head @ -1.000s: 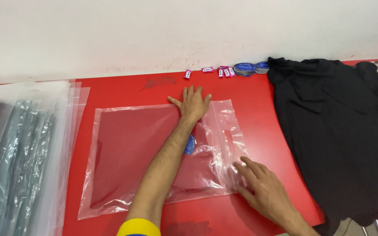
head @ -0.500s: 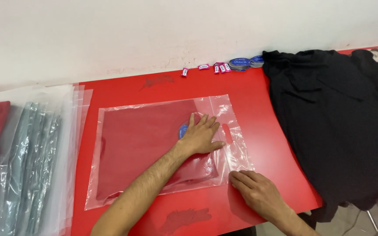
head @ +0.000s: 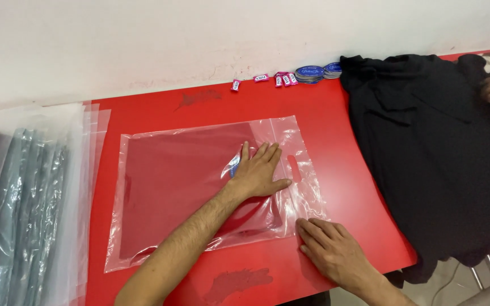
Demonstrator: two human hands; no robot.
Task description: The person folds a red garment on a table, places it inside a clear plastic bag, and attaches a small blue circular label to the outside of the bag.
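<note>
A clear plastic bag (head: 199, 187) lies flat at the middle of the table (head: 336, 141), with a folded garment (head: 177, 181) inside it. The left hand (head: 259, 173) rests on the bag's right part; the right hand (head: 330, 249) sits at its near right corner. Left of the bag lies a stack of bagged garments (head: 24, 204). Right of it lies a dark cloth pile (head: 438, 147). Small tags (head: 273, 78) and round labels (head: 313, 72) line the far edge by the wall (head: 199, 34).

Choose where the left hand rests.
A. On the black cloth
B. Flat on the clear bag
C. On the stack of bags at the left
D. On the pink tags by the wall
B: the left hand lies flat on the clear bag, over the red garment inside it.
</note>
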